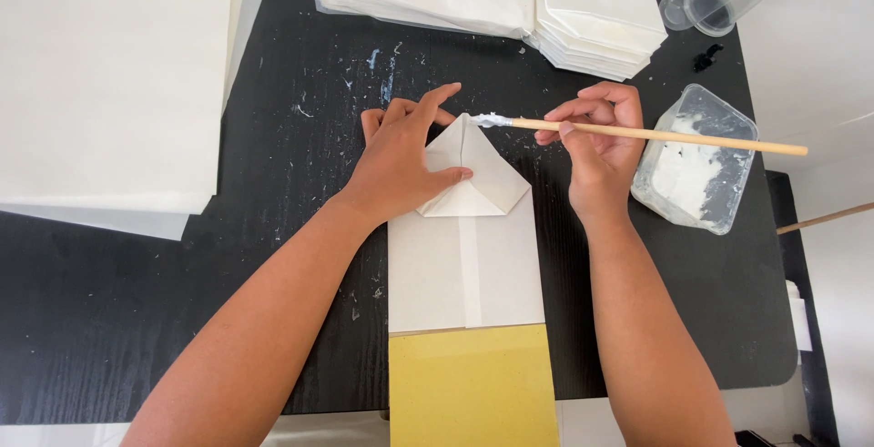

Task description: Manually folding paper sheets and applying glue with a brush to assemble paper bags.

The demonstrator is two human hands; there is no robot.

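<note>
- While pinning the folded paper bag at table centre, the left hand lies spread flat on its pointed flap.
- At three o'clock, the right hand pinches a glue-tipped stick; gluing appears underway, and careful dabbing along the flap seems called for.

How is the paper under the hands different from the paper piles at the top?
The white paper bag lies single, its top folded to a point; the paper stacks are piled, untouched. The left hand presses the bag while the right hand brings a brush to it. Both are white, on the black table.
</note>
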